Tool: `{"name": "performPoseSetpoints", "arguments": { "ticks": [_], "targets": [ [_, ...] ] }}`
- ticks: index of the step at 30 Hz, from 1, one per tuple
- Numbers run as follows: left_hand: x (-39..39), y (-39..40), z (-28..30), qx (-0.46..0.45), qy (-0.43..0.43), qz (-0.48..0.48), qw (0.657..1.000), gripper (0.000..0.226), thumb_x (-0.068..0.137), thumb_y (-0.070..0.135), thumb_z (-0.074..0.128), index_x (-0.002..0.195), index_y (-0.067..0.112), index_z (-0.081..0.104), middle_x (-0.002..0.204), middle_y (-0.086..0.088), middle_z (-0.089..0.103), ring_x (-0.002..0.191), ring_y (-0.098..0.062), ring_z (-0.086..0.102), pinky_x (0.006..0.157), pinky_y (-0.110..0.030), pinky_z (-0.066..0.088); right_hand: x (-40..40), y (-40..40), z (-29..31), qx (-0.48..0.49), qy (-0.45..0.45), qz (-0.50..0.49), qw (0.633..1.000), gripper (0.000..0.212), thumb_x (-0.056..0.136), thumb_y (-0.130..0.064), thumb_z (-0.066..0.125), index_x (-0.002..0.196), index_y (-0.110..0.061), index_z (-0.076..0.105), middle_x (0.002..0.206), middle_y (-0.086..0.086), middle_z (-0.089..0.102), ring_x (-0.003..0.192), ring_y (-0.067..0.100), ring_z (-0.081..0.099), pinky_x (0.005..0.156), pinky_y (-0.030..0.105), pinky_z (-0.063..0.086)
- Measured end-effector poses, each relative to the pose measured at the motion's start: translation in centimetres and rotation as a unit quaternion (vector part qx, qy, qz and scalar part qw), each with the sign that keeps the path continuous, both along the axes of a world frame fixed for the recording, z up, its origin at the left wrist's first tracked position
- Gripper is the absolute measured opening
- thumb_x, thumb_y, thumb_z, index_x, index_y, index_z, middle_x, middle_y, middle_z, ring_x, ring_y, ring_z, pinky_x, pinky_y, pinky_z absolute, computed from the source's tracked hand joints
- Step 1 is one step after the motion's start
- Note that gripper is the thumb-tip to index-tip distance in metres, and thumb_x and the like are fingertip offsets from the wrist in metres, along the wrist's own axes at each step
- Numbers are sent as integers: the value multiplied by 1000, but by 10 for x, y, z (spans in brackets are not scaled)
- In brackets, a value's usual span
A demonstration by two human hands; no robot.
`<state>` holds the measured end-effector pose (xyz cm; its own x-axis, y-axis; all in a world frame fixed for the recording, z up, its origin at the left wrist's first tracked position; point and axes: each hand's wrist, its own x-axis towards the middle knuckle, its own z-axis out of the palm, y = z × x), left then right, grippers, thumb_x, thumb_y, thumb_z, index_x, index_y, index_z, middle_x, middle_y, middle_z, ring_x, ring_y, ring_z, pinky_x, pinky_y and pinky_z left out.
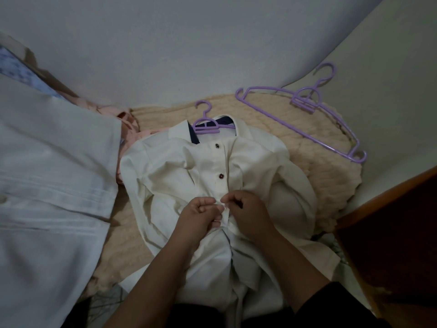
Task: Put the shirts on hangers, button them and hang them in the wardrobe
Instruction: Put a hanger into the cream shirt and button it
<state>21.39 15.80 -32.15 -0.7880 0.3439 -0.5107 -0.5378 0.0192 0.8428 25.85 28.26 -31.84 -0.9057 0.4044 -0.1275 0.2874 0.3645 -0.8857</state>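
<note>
Both hands, left hand and right hand, pinch the placket of a white shirt at centre frame.
With its hanger at twelve o'clock, the button may slip the hole if the cloth bunches.

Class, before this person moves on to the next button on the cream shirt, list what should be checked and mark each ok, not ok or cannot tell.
1. Hanger sits inside the collar of the cream shirt: ok.
2. Top two dark buttons fastened: ok.
3. Third button through its hole: cannot tell, the fingers cover it.
4. Left hand and right hand both pinch the front strip: ok.
5. Lower front closed: not ok, it still gapes.
6. Spare hangers lie ready on the blanket: ok.
</note>
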Motion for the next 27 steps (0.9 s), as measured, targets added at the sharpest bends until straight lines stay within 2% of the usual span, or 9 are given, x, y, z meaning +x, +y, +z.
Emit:
{"name": "performPoseSetpoints", "arguments": {
  "ticks": [4,7,8,11,13,15,19,22,27],
  "targets": [
    [-1,-1,11,-66,79,-19,994,15,83,16,73,97,11,69,75,-13,68,64,-11,59,67,-26,51,-16,12,15,-49,-3,-28,998,23,89,1,52,98,-7,71,90,0,66,79,5,59,75,13,45],
    [-7,-2,22,-113,134,-17,984,8,80,21,76,86,16,73,60,3,63,45,0,49,48,-14,40,-34,23,31,-53,0,-54,997,25,92,-2,47,104,-6,68,77,-5,61,60,-3,53,61,11,43],
    [-8,-2,25,-125,145,-19,981,8,79,22,77,84,17,73,58,7,60,45,0,47,46,-14,38,-39,26,36,-63,-2,-60,996,28,93,-3,45,110,-4,67,77,-5,61,61,-2,51,61,13,42],
    [-8,-4,30,-165,166,-43,971,16,74,22,81,88,19,72,64,3,63,55,-7,54,51,-15,45,-40,29,48,-70,-18,-33,997,35,94,-5,45,126,-7,58,106,6,65,72,2,53,71,13,45],
    [-4,-5,30,-185,173,-65,965,24,73,20,82,93,18,70,75,-4,70,61,-7,59,56,-12,46,-32,26,51,-25,-25,13,999,38,92,-6,50,130,-10,55,119,6,61,90,8,59,82,16,44],
    [1,-6,25,-196,180,-78,961,28,73,19,82,98,18,70,84,-6,72,64,-7,61,60,-12,47,-19,21,47,60,24,45,997,36,88,-6,53,122,-12,62,121,4,62,108,16,58,92,21,42],
    [11,-13,16,-237,213,-81,944,25,76,22,79,99,23,69,81,2,71,69,-1,63,64,-5,43,15,9,23,229,77,60,969,26,76,-12,57,93,-22,74,89,-4,61,85,14,52,77,23,37],
    [17,-18,14,-271,240,-74,929,24,78,22,75,100,28,68,76,7,69,70,3,62,63,-3,40,32,-1,17,298,95,4,950,15,71,-12,63,79,-20,74,73,-4,52,72,16,48,65,20,36],
    [23,-23,16,-304,284,-48,908,25,82,14,61,104,24,68,51,7,57,49,1,53,55,-7,39,39,-10,15,388,51,10,920,7,65,-30,66,63,-23,69,62,-2,50,62,20,49,57,28,41]
  ]
}}
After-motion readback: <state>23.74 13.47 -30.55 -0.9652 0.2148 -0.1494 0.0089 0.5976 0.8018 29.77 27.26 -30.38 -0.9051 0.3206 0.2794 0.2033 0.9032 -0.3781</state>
